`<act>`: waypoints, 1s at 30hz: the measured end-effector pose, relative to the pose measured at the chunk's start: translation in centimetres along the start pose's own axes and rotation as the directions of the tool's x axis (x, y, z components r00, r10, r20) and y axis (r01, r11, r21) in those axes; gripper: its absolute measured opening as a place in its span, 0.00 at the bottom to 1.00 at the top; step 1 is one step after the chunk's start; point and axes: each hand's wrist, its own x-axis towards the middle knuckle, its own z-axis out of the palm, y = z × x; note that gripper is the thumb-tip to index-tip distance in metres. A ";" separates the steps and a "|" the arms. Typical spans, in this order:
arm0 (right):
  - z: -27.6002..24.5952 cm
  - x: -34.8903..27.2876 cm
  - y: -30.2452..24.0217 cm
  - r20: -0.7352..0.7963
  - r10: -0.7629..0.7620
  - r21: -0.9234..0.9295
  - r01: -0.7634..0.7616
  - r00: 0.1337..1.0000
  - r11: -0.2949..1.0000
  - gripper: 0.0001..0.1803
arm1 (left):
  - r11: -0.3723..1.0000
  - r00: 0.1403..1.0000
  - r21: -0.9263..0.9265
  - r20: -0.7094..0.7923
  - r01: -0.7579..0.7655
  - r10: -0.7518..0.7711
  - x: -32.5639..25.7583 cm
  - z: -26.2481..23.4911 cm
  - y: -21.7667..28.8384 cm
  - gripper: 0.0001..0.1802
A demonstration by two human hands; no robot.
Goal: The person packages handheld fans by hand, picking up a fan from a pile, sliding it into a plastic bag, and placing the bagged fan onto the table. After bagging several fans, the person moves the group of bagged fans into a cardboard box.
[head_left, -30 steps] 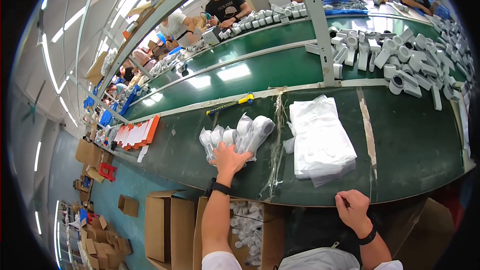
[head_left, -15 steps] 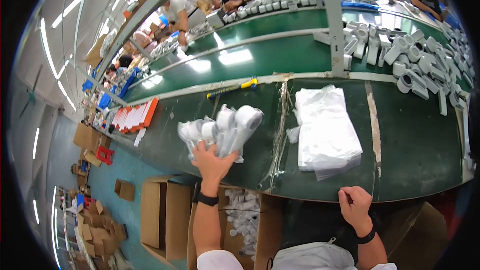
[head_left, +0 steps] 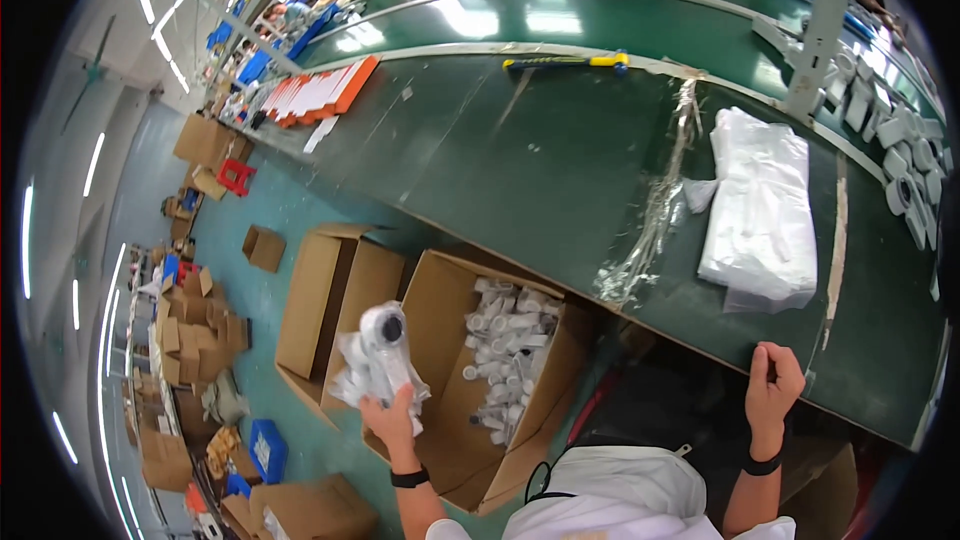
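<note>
- The left hand (head_left: 392, 418) is clenched around a clear plastic bag of white pipe fittings (head_left: 378, 362), gripping it from below with the bag standing up out of the fist.
- That bag hangs in the air off the desk's near edge, over the left flap of an open cardboard box (head_left: 440, 380) on the floor.
- Inside the box lie more white fittings (head_left: 508, 340), heaped along its right side.
- A second open cardboard box (head_left: 325, 308) stands touching the first on its left, with nothing showing inside it.
- The right hand (head_left: 772, 390) rests at the near edge of the green desk (head_left: 540, 160), fingers curled over the rim and grasping nothing I can see.
- A stack of white plastic bags (head_left: 760, 210) lies on the desk toward its right end, well apart from both hands.
- A strip of crumpled clear tape (head_left: 655, 210) runs across the desk from far edge to near edge, just left of the stack.
- A yellow-and-blue hand tool (head_left: 565, 62) lies along the far edge.
- Orange-edged white cards (head_left: 315, 92) sit in a row at the desk's left end.
</note>
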 end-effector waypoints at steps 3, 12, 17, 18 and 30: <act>0.2 -0.3 0.5 -0.021 -0.022 -0.050 0.021 1.000 0.999 0.05 | 0.959 0.967 0.163 0.068 0.232 -0.246 -2.0 0.8 -5.6 0.52; 1.6 -1.0 1.6 -0.101 0.008 -0.084 -0.016 0.995 0.996 0.06 | 0.669 0.676 0.429 0.166 0.607 -0.718 -5.9 8.7 -21.7 0.43; 2.5 -0.4 0.8 -0.213 -0.010 -0.175 -0.028 0.977 0.984 0.07 | 0.594 0.580 0.293 0.143 0.749 -0.802 -9.1 14.0 -28.9 0.35; 2.8 -0.5 0.8 -0.182 -0.036 -0.198 0.000 0.983 0.980 0.06 | 0.553 0.516 0.199 0.211 0.809 -0.830 -9.6 14.2 -30.4 0.34; 2.9 1.0 -0.9 -0.225 -0.240 -0.385 0.140 0.944 0.912 0.05 | 0.512 0.296 0.308 0.539 0.802 -0.789 -13.1 19.9 -31.9 0.16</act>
